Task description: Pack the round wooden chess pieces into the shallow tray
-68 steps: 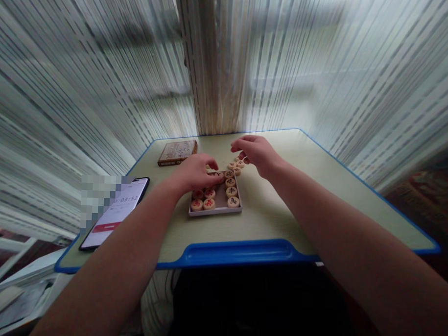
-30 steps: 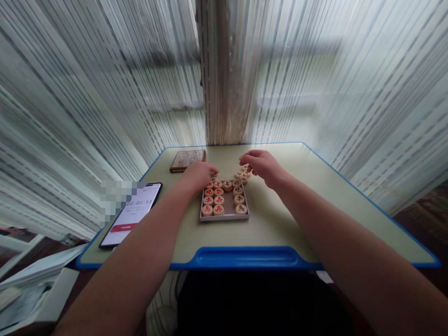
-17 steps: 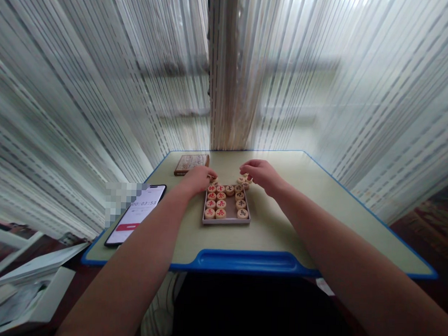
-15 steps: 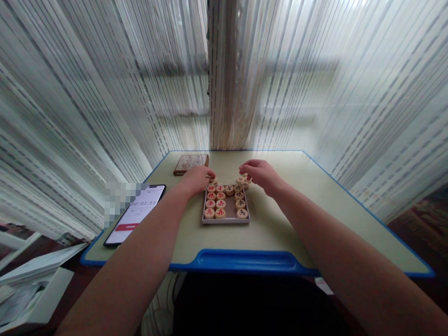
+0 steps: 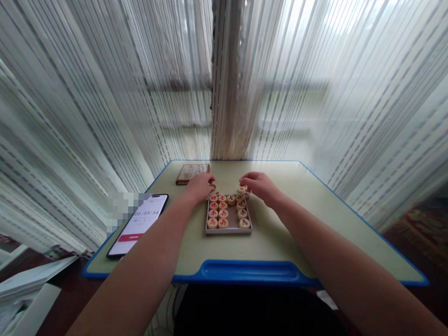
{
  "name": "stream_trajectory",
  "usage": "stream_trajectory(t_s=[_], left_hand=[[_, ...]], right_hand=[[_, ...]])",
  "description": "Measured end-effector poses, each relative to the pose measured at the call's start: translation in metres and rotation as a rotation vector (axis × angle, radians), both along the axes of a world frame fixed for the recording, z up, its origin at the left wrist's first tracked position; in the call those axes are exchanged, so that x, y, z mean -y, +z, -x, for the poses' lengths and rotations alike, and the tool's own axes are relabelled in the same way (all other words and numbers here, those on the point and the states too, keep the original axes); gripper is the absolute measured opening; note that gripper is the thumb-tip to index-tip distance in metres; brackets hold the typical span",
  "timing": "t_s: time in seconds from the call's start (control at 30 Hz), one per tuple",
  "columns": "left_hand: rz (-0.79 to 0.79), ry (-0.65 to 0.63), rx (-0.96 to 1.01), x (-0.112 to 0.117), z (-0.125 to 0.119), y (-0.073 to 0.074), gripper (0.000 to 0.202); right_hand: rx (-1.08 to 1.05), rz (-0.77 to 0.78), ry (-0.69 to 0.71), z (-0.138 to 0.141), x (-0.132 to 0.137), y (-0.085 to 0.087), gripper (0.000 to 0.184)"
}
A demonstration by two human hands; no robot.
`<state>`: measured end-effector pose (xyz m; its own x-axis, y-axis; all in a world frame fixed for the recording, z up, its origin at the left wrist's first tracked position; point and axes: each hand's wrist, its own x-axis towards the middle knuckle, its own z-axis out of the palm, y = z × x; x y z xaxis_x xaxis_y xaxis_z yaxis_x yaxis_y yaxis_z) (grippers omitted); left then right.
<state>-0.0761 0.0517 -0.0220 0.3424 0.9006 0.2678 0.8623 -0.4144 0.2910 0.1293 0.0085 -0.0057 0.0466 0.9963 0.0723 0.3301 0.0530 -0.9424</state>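
A shallow grey tray point(image 5: 228, 231) lies mid-table with several round wooden chess pieces point(image 5: 222, 213) in rows, marked in red or black. My left hand point(image 5: 200, 185) rests curled at the tray's far left corner, its fingertips on a piece there. At the tray's far right corner my right hand point(image 5: 256, 184) is curled too, pinching a loose piece point(image 5: 242, 190) among a few lying just beyond the tray. What the fingertips enclose is partly hidden.
A phone point(image 5: 139, 225) showing a running timer lies near the left edge of the green table point(image 5: 310, 210), which has a blue rim. A flat patterned box point(image 5: 190, 171) sits at the far left. Striped sheer curtains hang close behind and on both sides.
The view has tilted upward, so the table sits lower in the picture. More pieces fill the tray's far row than 2.3 s ago. Both hands stay at its far end.
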Motion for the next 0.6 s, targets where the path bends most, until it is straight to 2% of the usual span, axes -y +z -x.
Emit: stream_trajectory(t_s=[0.1,0.17,0.23,0.33,0.43,0.6], left_hand=[[-0.031,0.011,0.178,-0.001,0.0,0.0,0.02],[-0.016,-0.006,0.385,0.0,-0.001,0.001,0.018],[0.051,-0.052,0.629,0.002,-0.004,0.004,0.021],[0.223,-0.148,0.905,0.011,-0.01,0.009,0.03],[0.366,-0.208,1.008,0.021,-0.016,0.014,0.038],[0.468,-0.202,1.061,0.029,-0.018,0.019,0.045]], right_hand=[[-0.002,-0.03,-0.03,-0.002,-0.001,0.0,0.007],[0.008,-0.061,-0.053,-0.003,-0.002,0.001,0.008],[0.025,-0.124,-0.045,-0.003,-0.001,0.001,0.008],[0.07,-0.239,0.056,0.002,0.003,0.0,0.016],[0.192,-0.303,0.147,0.008,0.007,-0.002,0.021],[0.395,-0.409,0.171,0.012,0.007,-0.007,0.023]])
